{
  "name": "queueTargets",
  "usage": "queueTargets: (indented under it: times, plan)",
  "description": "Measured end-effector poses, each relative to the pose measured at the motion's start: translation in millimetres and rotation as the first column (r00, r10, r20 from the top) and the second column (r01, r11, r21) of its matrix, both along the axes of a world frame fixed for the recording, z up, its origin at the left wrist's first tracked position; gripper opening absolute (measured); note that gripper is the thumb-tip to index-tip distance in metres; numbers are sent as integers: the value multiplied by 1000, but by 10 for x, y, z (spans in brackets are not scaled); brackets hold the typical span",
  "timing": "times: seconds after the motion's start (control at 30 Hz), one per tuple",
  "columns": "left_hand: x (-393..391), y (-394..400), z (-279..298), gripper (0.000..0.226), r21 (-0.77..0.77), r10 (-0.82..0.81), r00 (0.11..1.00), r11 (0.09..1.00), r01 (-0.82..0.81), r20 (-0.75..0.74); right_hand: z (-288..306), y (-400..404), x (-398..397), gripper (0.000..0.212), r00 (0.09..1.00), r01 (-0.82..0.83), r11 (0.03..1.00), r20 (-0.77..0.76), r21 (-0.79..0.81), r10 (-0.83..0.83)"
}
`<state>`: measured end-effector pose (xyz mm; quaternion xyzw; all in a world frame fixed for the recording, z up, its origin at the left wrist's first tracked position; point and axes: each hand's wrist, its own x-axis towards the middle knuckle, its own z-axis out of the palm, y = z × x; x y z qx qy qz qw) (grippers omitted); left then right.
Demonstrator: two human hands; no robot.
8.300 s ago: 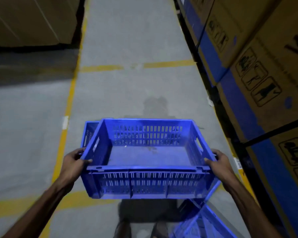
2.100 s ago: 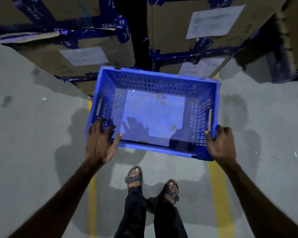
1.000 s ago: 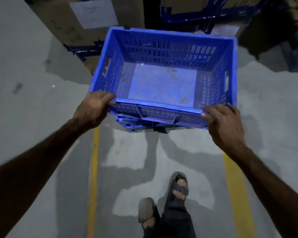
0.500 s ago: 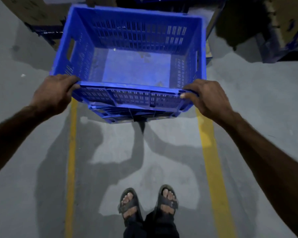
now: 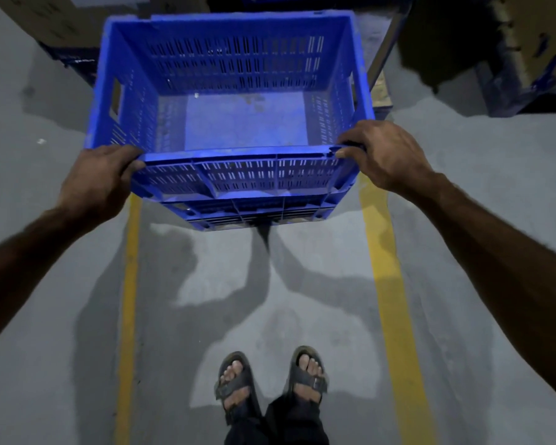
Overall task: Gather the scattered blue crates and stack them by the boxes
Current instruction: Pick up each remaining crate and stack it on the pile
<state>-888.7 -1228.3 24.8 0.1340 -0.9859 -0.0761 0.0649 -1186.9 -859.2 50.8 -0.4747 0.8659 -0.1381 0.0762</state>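
Note:
An empty blue slotted crate sits on top of another blue crate, of which only the lower front wall shows. The stack stands on the concrete floor in front of cardboard boxes. My left hand grips the near left corner of the top crate's rim. My right hand grips the near right corner, fingers curled over the rim.
Two yellow floor lines run toward me on either side of my sandalled feet. More boxes with blue tape stand at the upper right. Grey concrete floor spreads left and right of the stack.
The top crate has come down onto the lower crate. Both hands have kept their hold at its near corners, and the view has tilted down.

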Motion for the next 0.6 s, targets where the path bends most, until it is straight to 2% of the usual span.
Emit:
queueTargets:
  times: [0.27, 0.6]
  plan:
    - [-14, 64, -50, 39, 3, -21, 998, 1000, 21, -56, -30, 31, -145, 40, 1000, -29, 1000, 12, 11, 29]
    - [-72, 118, -74, 38, 41, -50, 996, 998, 53, -73, -40, 58, -236, 40, 998, 10, 1000, 66, 4, -11]
